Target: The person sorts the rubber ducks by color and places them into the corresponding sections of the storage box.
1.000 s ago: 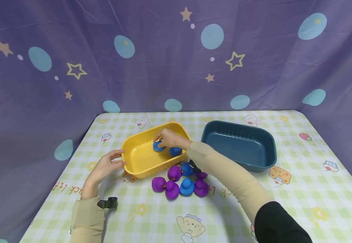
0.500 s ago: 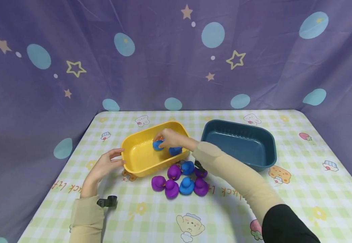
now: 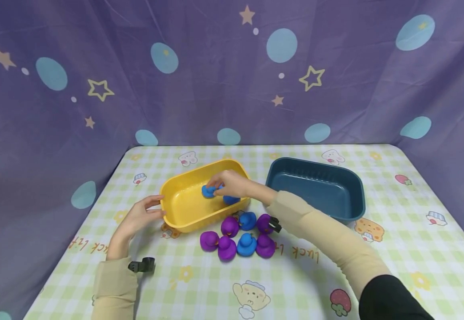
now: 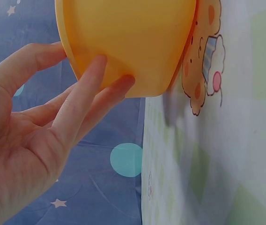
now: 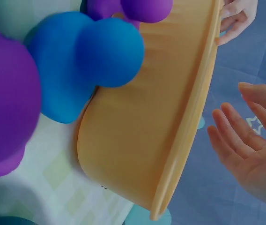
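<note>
While right hand [image 3: 232, 183] hovers | blue duck [image 3: 208, 191]: small, glossy | yellow tub [image 3: 184, 206]

I see two ducks [image 3: 208, 191] in the left tub [image 3: 184, 209], a second tub [image 3: 352, 200] to its right, more ducks [image 3: 238, 235] in front.

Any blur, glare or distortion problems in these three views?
Head view: evenly lit, sharp, soft shadows, slight wide-angle bend at the table edges. Left wrist view: yellow tub and left hand close, tablecloth soft. Right wrist view: blue duck fills the frame, blurred.
</note>
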Demonstrator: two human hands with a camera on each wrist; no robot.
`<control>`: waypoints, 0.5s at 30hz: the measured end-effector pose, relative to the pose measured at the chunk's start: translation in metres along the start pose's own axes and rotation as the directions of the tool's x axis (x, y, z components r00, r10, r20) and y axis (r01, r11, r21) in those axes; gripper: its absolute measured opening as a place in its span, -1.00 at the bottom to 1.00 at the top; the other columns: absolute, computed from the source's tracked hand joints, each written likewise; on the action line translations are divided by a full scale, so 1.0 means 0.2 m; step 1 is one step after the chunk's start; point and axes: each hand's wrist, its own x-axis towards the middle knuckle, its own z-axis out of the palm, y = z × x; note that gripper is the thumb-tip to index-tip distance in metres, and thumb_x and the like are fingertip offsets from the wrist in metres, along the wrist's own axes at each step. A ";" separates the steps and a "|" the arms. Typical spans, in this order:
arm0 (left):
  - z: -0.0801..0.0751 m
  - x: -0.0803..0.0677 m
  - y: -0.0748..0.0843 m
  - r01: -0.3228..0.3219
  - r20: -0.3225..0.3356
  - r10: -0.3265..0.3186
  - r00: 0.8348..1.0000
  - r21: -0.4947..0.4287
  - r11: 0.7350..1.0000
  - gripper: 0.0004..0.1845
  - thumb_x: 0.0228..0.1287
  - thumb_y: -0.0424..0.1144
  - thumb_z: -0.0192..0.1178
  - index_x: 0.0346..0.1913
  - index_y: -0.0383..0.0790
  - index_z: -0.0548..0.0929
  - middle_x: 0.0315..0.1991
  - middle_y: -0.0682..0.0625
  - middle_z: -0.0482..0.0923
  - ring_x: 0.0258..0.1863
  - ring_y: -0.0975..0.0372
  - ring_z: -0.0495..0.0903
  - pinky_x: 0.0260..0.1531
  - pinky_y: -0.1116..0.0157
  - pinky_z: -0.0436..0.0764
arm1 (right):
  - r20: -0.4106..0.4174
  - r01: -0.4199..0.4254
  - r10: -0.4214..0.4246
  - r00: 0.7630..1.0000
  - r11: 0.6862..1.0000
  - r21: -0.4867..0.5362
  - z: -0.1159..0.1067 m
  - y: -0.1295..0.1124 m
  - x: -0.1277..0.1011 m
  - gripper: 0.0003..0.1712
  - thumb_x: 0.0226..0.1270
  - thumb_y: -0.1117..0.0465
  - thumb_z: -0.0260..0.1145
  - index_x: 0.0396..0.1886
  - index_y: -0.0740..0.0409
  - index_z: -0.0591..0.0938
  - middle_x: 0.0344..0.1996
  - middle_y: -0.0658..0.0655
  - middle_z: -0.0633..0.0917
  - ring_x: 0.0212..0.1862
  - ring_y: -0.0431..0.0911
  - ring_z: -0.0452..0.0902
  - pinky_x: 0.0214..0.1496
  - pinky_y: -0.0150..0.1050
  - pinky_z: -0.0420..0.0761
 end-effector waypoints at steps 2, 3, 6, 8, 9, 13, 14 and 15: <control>0.00 0.00 0.00 0.000 -0.001 0.000 1.000 0.003 1.000 -0.38 0.19 -0.30 0.13 0.26 -0.50 0.21 0.20 -0.45 0.25 0.03 -0.15 0.49 -0.07 0.28 0.50 | -0.004 0.008 -0.008 1.000 1.000 0.003 0.00 -0.01 -0.02 -0.71 0.17 0.37 0.25 -0.08 0.31 0.62 -0.09 0.23 0.65 -0.08 0.02 0.57 0.01 -0.18 0.53; 0.00 0.00 0.00 -0.001 -0.004 0.001 1.000 0.003 1.000 -0.39 0.19 -0.31 0.13 0.26 -0.49 0.22 0.20 -0.45 0.25 0.03 -0.15 0.49 -0.07 0.28 0.50 | -0.008 0.011 -0.011 1.000 1.000 0.007 0.00 -0.01 -0.03 -0.71 0.17 0.38 0.25 -0.08 0.31 0.62 -0.09 0.23 0.65 -0.07 0.04 0.56 0.02 -0.15 0.53; 0.00 0.00 0.00 -0.001 -0.005 0.001 1.000 0.011 1.000 -0.39 0.19 -0.31 0.13 0.26 -0.49 0.22 0.20 -0.44 0.25 0.03 -0.15 0.49 -0.06 0.27 0.50 | -0.023 0.024 -0.025 0.999 1.000 -0.012 0.00 -0.03 -0.06 -0.72 0.17 0.36 0.24 -0.08 0.27 0.63 -0.09 0.22 0.64 -0.05 0.05 0.55 0.03 -0.15 0.52; 0.00 0.00 0.00 0.004 -0.006 -0.004 1.000 0.011 1.000 -0.39 0.19 -0.31 0.13 0.27 -0.48 0.22 0.21 -0.44 0.26 0.03 -0.15 0.49 -0.05 0.26 0.50 | -0.030 0.033 -0.034 0.999 0.999 -0.023 0.00 -0.03 -0.09 -0.72 0.18 0.36 0.24 -0.09 0.25 0.64 -0.10 0.21 0.64 -0.05 0.03 0.55 0.02 -0.18 0.53; 0.00 0.00 0.00 0.006 -0.006 -0.006 1.000 0.013 1.000 -0.39 0.19 -0.31 0.13 0.27 -0.48 0.22 0.21 -0.43 0.25 0.03 -0.15 0.49 -0.04 0.24 0.50 | -0.035 0.039 -0.040 0.999 0.999 -0.023 0.00 -0.04 -0.10 -0.72 0.18 0.36 0.24 -0.09 0.25 0.64 -0.10 0.20 0.65 -0.05 0.03 0.55 0.02 -0.21 0.53; 0.00 0.00 0.00 0.008 -0.007 -0.008 1.000 0.015 1.000 -0.39 0.20 -0.31 0.13 0.27 -0.48 0.22 0.20 -0.44 0.26 0.03 -0.15 0.49 0.01 0.15 0.48 | -0.049 0.065 -0.066 0.997 0.998 -0.015 0.00 -0.05 -0.16 -0.72 0.18 0.37 0.23 -0.09 0.24 0.63 -0.11 0.16 0.66 -0.02 -0.01 0.56 -0.01 -0.35 0.54; 0.00 0.00 0.00 0.007 -0.008 -0.006 1.000 0.015 1.000 -0.39 0.20 -0.31 0.13 0.27 -0.49 0.22 0.20 -0.44 0.25 0.03 -0.15 0.49 0.01 0.13 0.48 | -0.056 0.072 -0.073 0.996 0.997 -0.013 0.00 -0.06 -0.17 -0.72 0.18 0.37 0.22 -0.09 0.25 0.63 -0.12 0.16 0.66 -0.02 -0.01 0.56 -0.01 -0.36 0.53; 0.00 0.00 0.00 0.004 -0.008 -0.004 1.000 0.013 1.000 -0.40 0.20 -0.32 0.13 0.26 -0.50 0.22 0.20 -0.45 0.25 0.03 -0.16 0.48 0.02 0.12 0.48 | -0.063 0.078 -0.078 0.995 0.997 -0.014 0.00 -0.06 -0.18 -0.72 0.18 0.37 0.22 -0.09 0.25 0.63 -0.12 0.15 0.66 -0.02 -0.01 0.56 -0.01 -0.36 0.53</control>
